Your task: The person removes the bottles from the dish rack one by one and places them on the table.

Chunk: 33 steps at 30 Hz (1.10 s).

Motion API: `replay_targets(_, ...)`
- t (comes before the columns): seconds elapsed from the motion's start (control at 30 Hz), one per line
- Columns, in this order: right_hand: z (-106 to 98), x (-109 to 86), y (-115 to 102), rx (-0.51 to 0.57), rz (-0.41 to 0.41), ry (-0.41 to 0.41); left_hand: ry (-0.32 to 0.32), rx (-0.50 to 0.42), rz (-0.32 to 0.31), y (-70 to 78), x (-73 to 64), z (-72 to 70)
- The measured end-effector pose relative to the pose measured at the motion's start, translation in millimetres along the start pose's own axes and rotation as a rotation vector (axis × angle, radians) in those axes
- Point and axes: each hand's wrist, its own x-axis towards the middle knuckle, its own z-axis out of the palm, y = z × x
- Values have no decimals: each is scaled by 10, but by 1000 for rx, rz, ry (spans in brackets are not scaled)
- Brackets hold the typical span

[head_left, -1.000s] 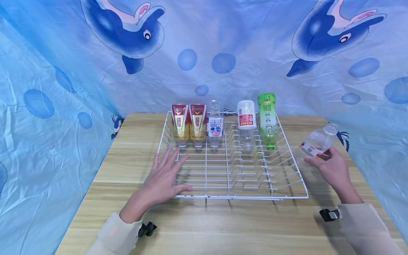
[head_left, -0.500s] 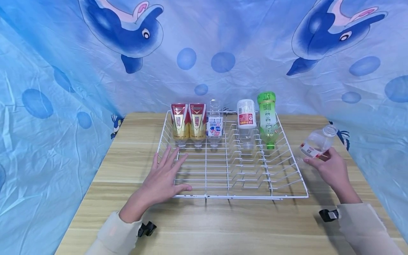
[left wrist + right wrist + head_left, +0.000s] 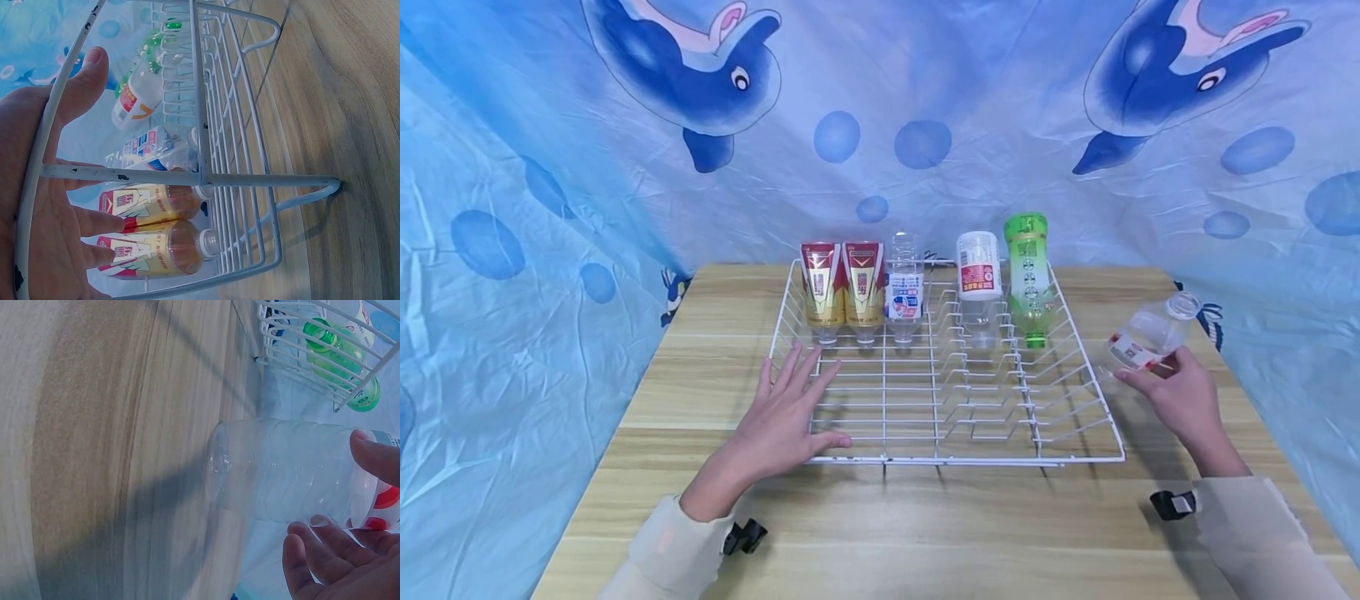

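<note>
My left hand (image 3: pixel 778 425), fingers spread, lies over the left front part of a white wire rack (image 3: pixel 985 460). In the left wrist view its palm is just behind the rack's side wires; I cannot tell how firmly it touches them. To the right of the rack, my right hand (image 3: pixel 1183 400) holds a clear plastic bottle (image 3: pixel 1150 329) with a red and white label, mouth upward. In the right wrist view the thumb (image 3: pixel 375 453) and fingers (image 3: pixel 325 550) are on opposite sides of this bottle, its base at or close to the tabletop.
Several bottles stand neck down along the rack's back: two red-and-gold ones (image 3: pixel 844 283), a blue-and-white-labelled clear one (image 3: pixel 904 296), a white-and-red-labelled one (image 3: pixel 978 267) and a green one (image 3: pixel 1028 267). Beneath is a wooden table (image 3: pixel 925 533); a blue dolphin-print cloth (image 3: pixel 880 75) hangs behind.
</note>
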Motion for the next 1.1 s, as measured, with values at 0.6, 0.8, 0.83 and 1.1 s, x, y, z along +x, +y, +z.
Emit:
replay_targets(0.6,43,-33,18,43,-12,-27,-67,-15,-14,35,-4,-80)
replay_targets(0.8,65,-41,50,26,17,-59,-118,39,6,67,57,-180)
replay_targets(0.83,70,-46,56,30,28,-67,-125,57,14,75,81,-206)
replay_targets(1.1,75,-120,82,101,81,-69,-166,203,95,201,339,-420)
